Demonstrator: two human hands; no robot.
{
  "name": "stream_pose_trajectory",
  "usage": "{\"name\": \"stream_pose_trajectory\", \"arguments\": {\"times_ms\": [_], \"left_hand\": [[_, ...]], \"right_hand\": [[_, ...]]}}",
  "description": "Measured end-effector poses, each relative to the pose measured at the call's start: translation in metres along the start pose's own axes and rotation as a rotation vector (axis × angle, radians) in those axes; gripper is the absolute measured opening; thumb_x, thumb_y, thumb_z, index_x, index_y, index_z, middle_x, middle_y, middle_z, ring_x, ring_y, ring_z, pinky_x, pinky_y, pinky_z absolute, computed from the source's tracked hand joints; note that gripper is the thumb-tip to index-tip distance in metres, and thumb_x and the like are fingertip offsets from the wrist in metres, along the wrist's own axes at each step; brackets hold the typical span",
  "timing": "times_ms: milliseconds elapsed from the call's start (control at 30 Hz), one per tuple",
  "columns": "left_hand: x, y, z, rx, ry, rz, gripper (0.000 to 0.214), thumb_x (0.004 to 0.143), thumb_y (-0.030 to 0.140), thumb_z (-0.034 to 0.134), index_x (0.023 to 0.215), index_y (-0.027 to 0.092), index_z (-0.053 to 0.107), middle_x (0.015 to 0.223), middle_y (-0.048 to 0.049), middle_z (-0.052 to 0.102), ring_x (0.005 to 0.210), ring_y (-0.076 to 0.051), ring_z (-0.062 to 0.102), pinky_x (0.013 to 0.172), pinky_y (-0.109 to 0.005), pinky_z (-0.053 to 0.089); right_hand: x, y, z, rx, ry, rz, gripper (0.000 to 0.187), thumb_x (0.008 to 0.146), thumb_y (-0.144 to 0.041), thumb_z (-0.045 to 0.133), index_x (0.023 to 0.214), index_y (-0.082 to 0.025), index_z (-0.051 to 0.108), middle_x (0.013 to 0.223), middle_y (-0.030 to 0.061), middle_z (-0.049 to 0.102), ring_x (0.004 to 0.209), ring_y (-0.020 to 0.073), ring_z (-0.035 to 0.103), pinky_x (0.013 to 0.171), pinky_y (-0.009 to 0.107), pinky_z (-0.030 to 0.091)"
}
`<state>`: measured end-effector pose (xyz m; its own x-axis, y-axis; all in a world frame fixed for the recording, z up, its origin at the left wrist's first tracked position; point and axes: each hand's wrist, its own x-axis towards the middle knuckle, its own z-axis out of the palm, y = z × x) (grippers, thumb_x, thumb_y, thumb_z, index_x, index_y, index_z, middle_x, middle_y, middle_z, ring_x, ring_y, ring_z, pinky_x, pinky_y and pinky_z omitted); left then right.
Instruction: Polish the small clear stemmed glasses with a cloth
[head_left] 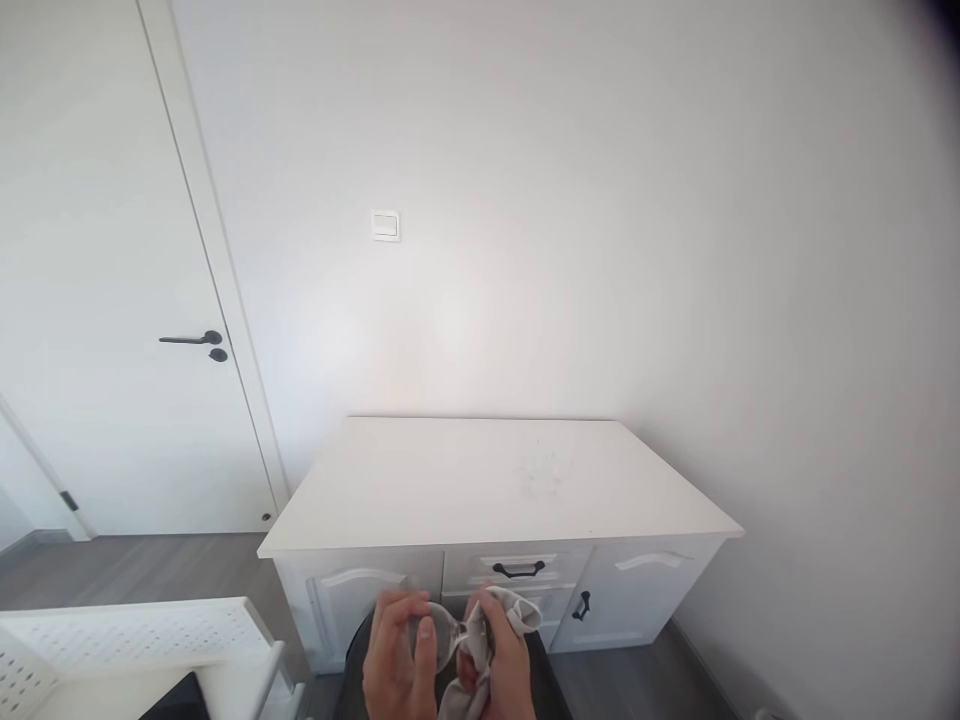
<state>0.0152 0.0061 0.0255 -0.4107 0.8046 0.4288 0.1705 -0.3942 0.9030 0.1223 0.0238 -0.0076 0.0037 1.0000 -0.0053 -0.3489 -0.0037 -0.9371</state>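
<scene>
Low in the head view, my left hand (394,655) is closed around one side of a pair of eyeglasses (445,642). A clear round lens shows between its thumb and fingers, with the bridge pointing right. My right hand (510,660) pinches a light grey cloth (525,612) folded about the other side of the glasses. That second lens is mostly covered by cloth and fingers. Both hands are close together, above something dark, in front of the white cabinet (450,480).
Black handles (519,571) stick out from the cabinet front. A white perforated-panel stand (150,635) with a black object (178,700) on it is at the lower left. Behind it is a closed white door (97,300). A light switch (386,226) is on the wall.
</scene>
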Motion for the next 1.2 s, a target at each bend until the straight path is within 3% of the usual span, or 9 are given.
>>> {"name": "stream_pose_trajectory", "arguments": {"times_ms": [167,300,400,600,700,833,967,1100,1200], "left_hand": [[0.007,-0.029,0.003,-0.095,-0.067,-0.318,0.046,0.089,0.067,0.061,0.087,0.022,0.066,0.080,-0.0035,0.068,0.079,-0.022,0.064,0.075,-0.032,0.051],[0.015,-0.045,0.006,-0.253,-0.133,-0.677,0.045,0.078,0.062,0.074,0.085,0.018,0.069,0.080,-0.0045,0.071,0.076,-0.021,0.065,0.062,-0.028,0.048],[0.019,-0.045,0.007,-0.246,-0.111,-0.761,0.042,0.074,0.056,0.077,0.089,0.018,0.072,0.090,-0.0069,0.074,0.085,-0.025,0.069,0.062,-0.028,0.049],[0.035,-0.033,-0.004,-0.047,-0.040,-0.371,0.037,0.089,0.058,0.063,0.087,0.021,0.065,0.082,-0.0023,0.071,0.078,-0.021,0.066,0.072,-0.030,0.050],[0.038,-0.025,-0.010,0.149,-0.069,-0.091,0.031,0.096,0.051,0.054,0.087,0.023,0.064,0.084,-0.0020,0.070,0.081,-0.021,0.066,0.075,-0.029,0.050],[0.036,-0.014,-0.011,0.274,-0.023,0.223,0.018,0.100,0.034,0.052,0.090,0.025,0.064,0.088,-0.0016,0.068,0.082,-0.020,0.065,0.076,-0.028,0.050],[0.025,-0.003,-0.003,0.260,0.006,0.370,0.011,0.097,0.026,0.055,0.092,0.025,0.065,0.091,-0.0023,0.067,0.084,-0.020,0.065,0.079,-0.029,0.051],[0.009,0.002,0.009,0.170,-0.004,0.165,0.018,0.098,0.036,0.054,0.088,0.025,0.065,0.090,-0.0037,0.066,0.086,-0.022,0.064,0.080,-0.031,0.050],[0.011,-0.005,0.017,0.026,-0.080,-0.180,0.029,0.093,0.051,0.058,0.086,0.024,0.066,0.085,-0.0032,0.068,0.083,-0.022,0.066,0.078,-0.031,0.051]], "right_hand": [[-0.004,-0.008,-0.008,-0.323,0.336,-0.287,0.050,0.089,-0.072,0.058,0.073,-0.025,0.060,0.065,0.0021,0.053,0.059,0.0183,0.049,0.057,0.032,0.049],[-0.018,-0.018,-0.014,-0.715,0.314,-0.636,0.033,0.097,-0.044,0.059,0.071,-0.024,0.065,0.075,0.0082,0.057,0.070,0.0217,0.049,0.070,0.037,0.047],[-0.019,-0.022,-0.013,-0.643,0.222,-0.551,0.030,0.095,-0.047,0.063,0.074,-0.025,0.067,0.078,0.0079,0.059,0.072,0.0218,0.052,0.072,0.036,0.047],[-0.007,-0.035,-0.006,0.299,-0.019,0.166,0.075,0.091,-0.084,0.032,0.103,-0.021,0.071,0.070,0.0057,0.065,0.063,0.0227,0.061,0.058,0.034,0.052],[-0.007,-0.042,-0.010,0.469,-0.020,0.324,0.071,0.090,-0.078,0.049,0.110,-0.015,0.073,0.086,0.0122,0.074,0.078,0.0262,0.069,0.064,0.035,0.055],[-0.011,-0.040,-0.017,0.413,0.012,0.323,0.073,0.078,-0.064,0.078,0.136,-0.022,0.062,0.099,0.0087,0.078,0.069,0.0224,0.071,0.059,0.032,0.055],[-0.011,-0.031,-0.013,0.272,-0.064,0.370,0.077,0.077,-0.067,0.076,0.136,-0.024,0.053,0.056,-0.0035,0.063,0.038,0.0139,0.049,0.040,0.024,0.037],[-0.008,-0.020,-0.013,-0.048,0.331,0.171,0.056,0.084,-0.072,0.065,0.113,-0.024,0.061,0.049,-0.0086,0.044,0.041,0.0115,0.035,0.038,0.021,0.028],[-0.013,-0.010,-0.023,-0.436,0.394,-0.396,0.030,0.098,-0.052,0.056,0.089,-0.024,0.062,0.063,-0.0013,0.051,0.056,0.0158,0.048,0.052,0.028,0.044]]}}
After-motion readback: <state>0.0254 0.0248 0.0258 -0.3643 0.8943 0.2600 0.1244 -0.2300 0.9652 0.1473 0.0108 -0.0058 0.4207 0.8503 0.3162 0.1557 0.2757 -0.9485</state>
